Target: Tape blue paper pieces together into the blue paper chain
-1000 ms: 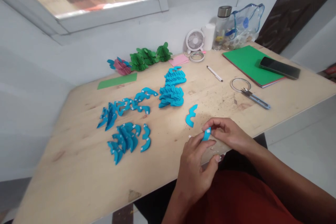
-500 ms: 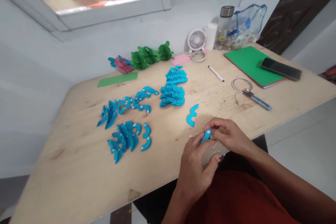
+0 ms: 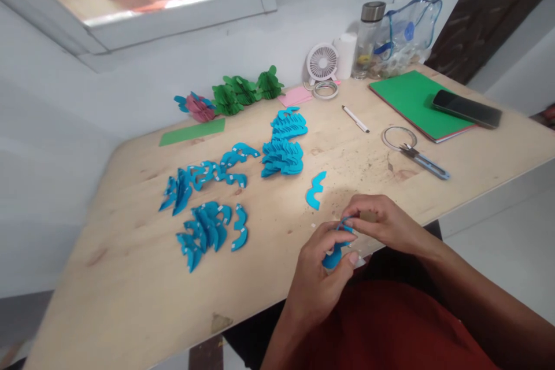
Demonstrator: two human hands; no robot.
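Near the table's front edge, my left hand (image 3: 318,263) holds a blue paper cutout (image 3: 333,259) between thumb and fingers. My right hand (image 3: 379,221) pinches the upper end of the same cutout, whose thin edge shows between the fingertips; part of it is hidden by the fingers. A single wavy blue paper piece (image 3: 316,191) lies flat just beyond the hands. Left of it are two clusters of folded blue pieces with small white squares, one nearer (image 3: 208,228) and one farther (image 3: 217,170). Stacked blue cutouts (image 3: 282,157) lie farther back.
Green paper shapes (image 3: 243,91) and a pink-and-blue one (image 3: 198,107) stand by the wall. A small fan (image 3: 322,63), tape roll (image 3: 325,90) and glass bottle (image 3: 367,40) are at the back. At right lie a pen (image 3: 355,119), snips (image 3: 425,162), green sheets (image 3: 411,98) and phone (image 3: 466,108).
The cutout in my hands has turned: its white square faced up before, and now a plain blue rounded part shows lower down. My right hand has shifted slightly right. The view has shifted slightly.
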